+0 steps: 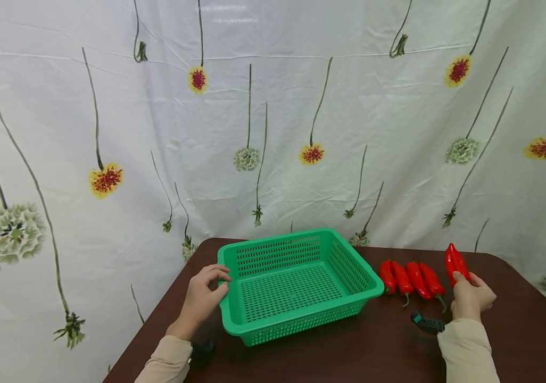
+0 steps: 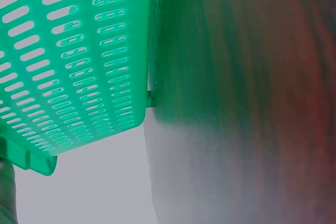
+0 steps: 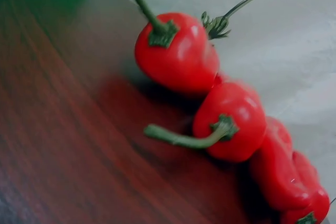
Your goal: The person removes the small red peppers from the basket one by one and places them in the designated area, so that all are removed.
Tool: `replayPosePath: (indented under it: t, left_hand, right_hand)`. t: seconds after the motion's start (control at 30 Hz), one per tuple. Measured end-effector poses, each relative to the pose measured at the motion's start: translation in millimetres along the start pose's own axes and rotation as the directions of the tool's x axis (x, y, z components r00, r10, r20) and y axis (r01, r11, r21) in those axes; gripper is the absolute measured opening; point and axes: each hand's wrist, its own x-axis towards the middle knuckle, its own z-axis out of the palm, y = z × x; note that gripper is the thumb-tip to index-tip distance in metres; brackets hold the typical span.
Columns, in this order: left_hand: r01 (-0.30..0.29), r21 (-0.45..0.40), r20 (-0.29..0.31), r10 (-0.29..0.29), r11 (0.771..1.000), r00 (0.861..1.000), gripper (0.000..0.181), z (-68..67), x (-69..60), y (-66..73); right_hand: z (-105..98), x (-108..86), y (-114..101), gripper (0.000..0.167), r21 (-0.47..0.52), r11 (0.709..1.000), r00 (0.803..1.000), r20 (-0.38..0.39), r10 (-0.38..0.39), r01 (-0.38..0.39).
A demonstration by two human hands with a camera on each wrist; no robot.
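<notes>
On the table sits a rectangular green plastic basket (image 1: 302, 316) with slotted walls and a bare inside. My left hand (image 1: 202, 295) is at its left rim, fingers and thumb curled about the edge. The basket's slotted side (image 2: 79, 72) fills the upper left of the left wrist view, with part of a finger (image 2: 7, 192) by the rim. My right hand (image 1: 471, 295) holds a glossy red pepper (image 1: 456, 263), its tip pointing up, above the table at the right. Several red peppers (image 1: 415, 279) lie in a row between basket and hand; their green stems (image 3: 184, 139) show in the right wrist view.
The dark brown table (image 1: 330, 351) has rounded far corners. Behind it hangs a white curtain (image 1: 278, 133) printed with flowers. A black wrist device (image 1: 427, 323) is on the right wrist; another (image 1: 201, 352) is on the left.
</notes>
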Motion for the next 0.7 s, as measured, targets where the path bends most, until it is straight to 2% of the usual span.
replayPosePath:
  t: [0.23, 0.7]
  left_hand:
    - [0.006, 0.006, 0.002, -0.006, 1.0, 1.0, 0.017, -0.5, 1.2, 0.9]
    - [-0.011, 0.007, 0.001, 0.011, 1.0, 1.0, 0.017, 0.3, 0.9, -0.3]
  right_hand:
    - [-4.0, 4.3, 9.0, 0.062, -0.076, 0.997, 0.999, 0.048, 0.016, -0.012]
    - [-3.3, 6.9, 15.7, 0.061, -0.16, 0.987, 0.998, 0.067, -0.009, 0.02]
